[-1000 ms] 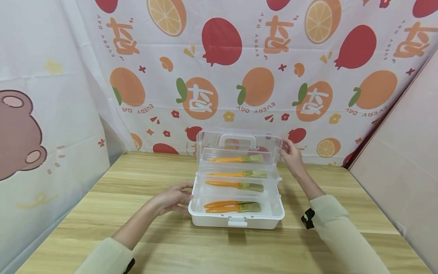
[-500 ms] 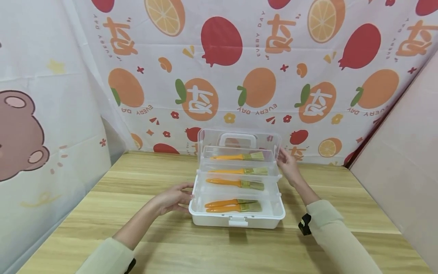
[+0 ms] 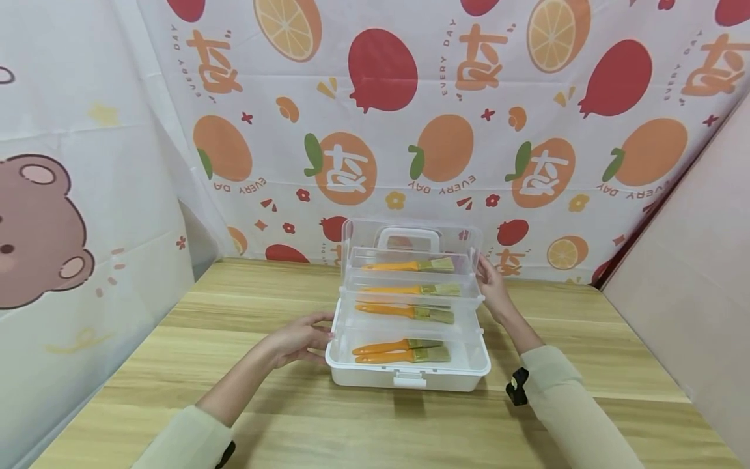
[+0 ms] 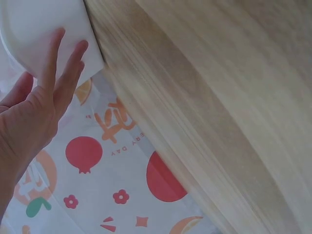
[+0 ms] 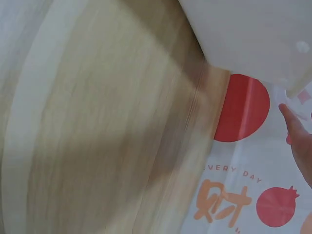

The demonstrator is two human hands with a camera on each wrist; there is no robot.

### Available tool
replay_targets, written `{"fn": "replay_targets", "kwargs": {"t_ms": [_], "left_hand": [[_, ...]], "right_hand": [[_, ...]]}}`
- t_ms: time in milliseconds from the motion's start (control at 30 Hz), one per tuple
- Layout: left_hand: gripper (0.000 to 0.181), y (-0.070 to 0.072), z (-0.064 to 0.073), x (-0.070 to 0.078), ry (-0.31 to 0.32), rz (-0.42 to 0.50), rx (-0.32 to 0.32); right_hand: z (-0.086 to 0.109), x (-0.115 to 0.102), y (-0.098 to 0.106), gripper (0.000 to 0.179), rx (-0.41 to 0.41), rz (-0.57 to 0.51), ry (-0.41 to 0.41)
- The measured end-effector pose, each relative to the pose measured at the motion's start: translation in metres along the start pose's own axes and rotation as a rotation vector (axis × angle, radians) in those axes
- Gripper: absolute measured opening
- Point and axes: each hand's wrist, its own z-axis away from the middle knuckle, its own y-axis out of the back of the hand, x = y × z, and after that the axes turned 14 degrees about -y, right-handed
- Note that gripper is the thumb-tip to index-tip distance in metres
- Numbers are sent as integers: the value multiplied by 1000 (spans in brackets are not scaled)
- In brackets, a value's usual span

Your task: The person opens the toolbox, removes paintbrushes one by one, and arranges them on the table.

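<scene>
While L hand [image 3: 295,340] touches white box [image 3: 375,376], fingers [image 4: 51,61] straight, R hand [image 3: 497,293] by lid [image 3: 410,232], hold unclear, backdrop [image 3: 392,130] txt "EVERY DAY"

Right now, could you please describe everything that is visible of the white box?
The white box looks plastic, with a rectangular base flat on the wooden table, a front latch, stepped translucent trays and a raised clear lid with a white handle. It is open, with orange-handled brushes inside. The left grip touches its left side; the right grip is at the lid's right edge, contact unclear.
</scene>
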Motion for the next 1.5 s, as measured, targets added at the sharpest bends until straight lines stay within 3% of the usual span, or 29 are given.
{"fn": "replay_targets", "kwargs": {"t_ms": [200, 467, 700, 1133, 1500], "left_hand": [[53, -3, 4, 0, 5, 0, 6], [55, -8, 8, -1, 7, -4, 15], [56, -12, 10, 0, 0, -13, 26], [55, -17, 14, 1, 8, -23, 55], [55, -20, 15, 0, 13, -10, 61]], "right_hand": [[3, 8, 2, 58, -8, 58, -34], [3, 18, 1, 47, 66, 182, -76], [2, 18, -3, 41, 84, 194, -115], [1, 17, -2, 35, -17, 212, -302], [-1, 27, 1, 42, -158, 175, -371]]}}
